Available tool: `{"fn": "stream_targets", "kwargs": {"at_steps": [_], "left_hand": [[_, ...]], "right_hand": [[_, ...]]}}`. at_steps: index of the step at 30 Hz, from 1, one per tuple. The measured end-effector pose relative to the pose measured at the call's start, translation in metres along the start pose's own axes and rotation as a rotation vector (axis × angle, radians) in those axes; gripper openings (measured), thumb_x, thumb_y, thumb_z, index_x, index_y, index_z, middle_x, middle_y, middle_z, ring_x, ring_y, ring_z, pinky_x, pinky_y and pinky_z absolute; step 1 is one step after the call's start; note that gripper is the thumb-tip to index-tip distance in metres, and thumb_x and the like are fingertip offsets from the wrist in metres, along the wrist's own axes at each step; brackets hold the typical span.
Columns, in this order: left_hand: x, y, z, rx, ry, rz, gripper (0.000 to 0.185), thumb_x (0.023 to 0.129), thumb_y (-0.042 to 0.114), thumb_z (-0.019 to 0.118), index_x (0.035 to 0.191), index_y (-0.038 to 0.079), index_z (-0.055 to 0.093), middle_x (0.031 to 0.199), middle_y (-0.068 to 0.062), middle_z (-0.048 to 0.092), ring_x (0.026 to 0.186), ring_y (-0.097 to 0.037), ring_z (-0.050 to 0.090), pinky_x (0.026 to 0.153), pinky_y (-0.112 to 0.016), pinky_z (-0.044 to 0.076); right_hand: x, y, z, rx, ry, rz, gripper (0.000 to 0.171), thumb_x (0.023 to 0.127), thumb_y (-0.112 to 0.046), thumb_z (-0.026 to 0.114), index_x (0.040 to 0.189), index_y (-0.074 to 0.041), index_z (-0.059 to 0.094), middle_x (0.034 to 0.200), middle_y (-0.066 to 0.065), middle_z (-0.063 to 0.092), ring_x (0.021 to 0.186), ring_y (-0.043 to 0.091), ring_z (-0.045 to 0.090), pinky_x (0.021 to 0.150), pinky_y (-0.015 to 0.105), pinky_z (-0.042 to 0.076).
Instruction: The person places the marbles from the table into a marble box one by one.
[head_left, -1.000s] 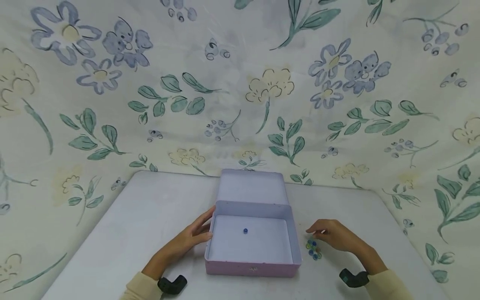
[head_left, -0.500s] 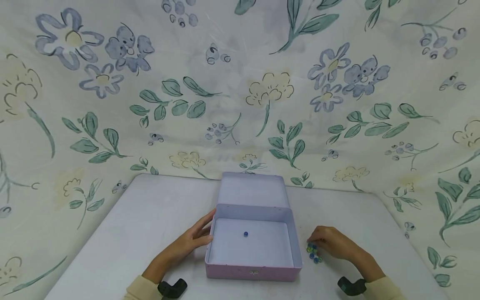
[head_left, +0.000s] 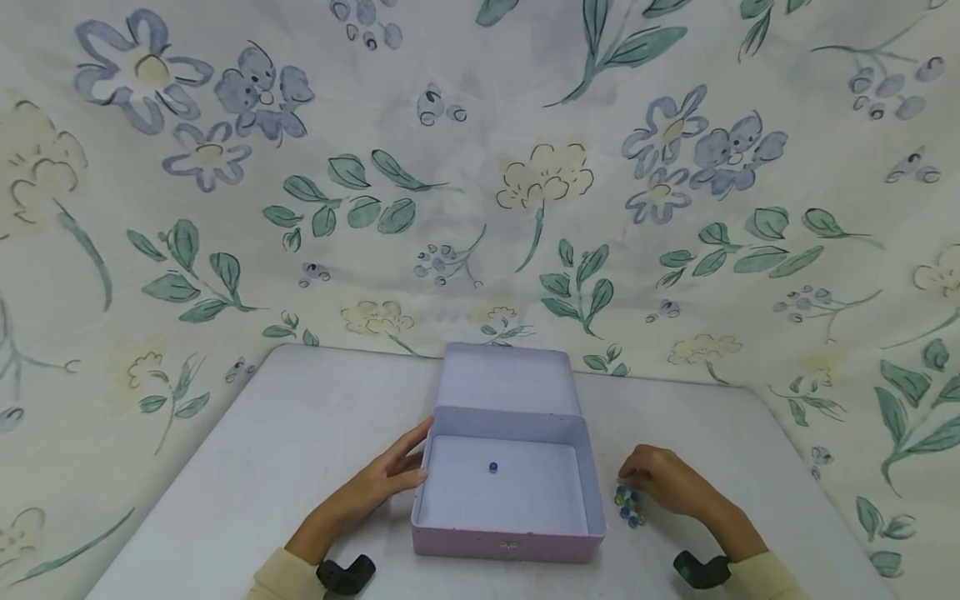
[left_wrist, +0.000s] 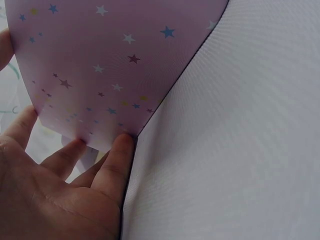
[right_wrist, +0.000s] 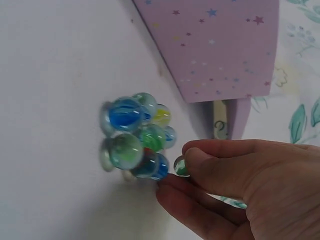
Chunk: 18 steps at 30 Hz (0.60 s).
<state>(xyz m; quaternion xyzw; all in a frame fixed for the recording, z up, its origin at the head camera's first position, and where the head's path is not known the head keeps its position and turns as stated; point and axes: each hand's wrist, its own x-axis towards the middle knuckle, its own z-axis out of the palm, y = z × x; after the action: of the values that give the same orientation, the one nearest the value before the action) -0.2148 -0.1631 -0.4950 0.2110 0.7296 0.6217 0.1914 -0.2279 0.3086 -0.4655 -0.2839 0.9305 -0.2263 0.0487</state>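
Note:
A pink metal box (head_left: 508, 546) stands with its lid (head_left: 510, 379) folded back, and a single blue marble (head_left: 492, 467) lies on its floor. My left hand (head_left: 386, 483) rests against the box's left side, fingers spread and fairly straight; in the left wrist view the fingertips (left_wrist: 122, 145) touch the star-printed wall. To the right of the box, my right hand (head_left: 663, 482) is over a cluster of glass marbles (head_left: 628, 506). In the right wrist view its thumb and index finger pinch a clear green marble (right_wrist: 181, 166), partly hidden by them. Several blue, green and yellow marbles (right_wrist: 126, 114) sit close together beside it.
The white table (head_left: 300, 417) runs back to a floral-patterned cloth (head_left: 480, 275) that hangs behind and around it. A dark wrist-worn device (head_left: 347, 575) is on the left wrist, and another dark device (head_left: 701, 571) is on the right.
My right hand has come down and closer to the marbles, its fingers drawing together on one of them. The left hand keeps its place on the box. The head view has shifted slightly.

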Motion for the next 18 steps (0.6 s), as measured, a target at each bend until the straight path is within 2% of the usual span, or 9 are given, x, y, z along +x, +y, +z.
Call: {"fn": "stream_targets", "kwargs": {"at_steps": [9,18], "left_hand": [[0.001,0.0,0.001,0.002,-0.023,0.015,0.072,0.104,0.019,0.05,0.162,0.029,0.01,0.169,-0.013,0.001,0.149,-0.055,0.013,0.113,-0.075,0.018],[0.0,-0.001,0.0,-0.006,-0.016,0.017,0.072,0.104,0.018,0.05,0.162,0.027,0.009,0.169,-0.015,0.0,0.149,-0.056,0.013,0.114,-0.073,0.02]], "right_hand": [[0.003,-0.007,-0.018,0.0,0.062,-0.031,0.013,0.087,0.004,0.07,0.096,-0.002,0.076,0.089,0.003,0.069,0.079,0.002,0.061,0.066,0.02,0.055],[0.025,-0.038,-0.046,-0.052,0.158,-0.189,0.021,0.086,0.005,0.071,0.104,-0.005,0.076,0.092,-0.002,0.068,0.081,0.004,0.062,0.069,0.019,0.056]]}}
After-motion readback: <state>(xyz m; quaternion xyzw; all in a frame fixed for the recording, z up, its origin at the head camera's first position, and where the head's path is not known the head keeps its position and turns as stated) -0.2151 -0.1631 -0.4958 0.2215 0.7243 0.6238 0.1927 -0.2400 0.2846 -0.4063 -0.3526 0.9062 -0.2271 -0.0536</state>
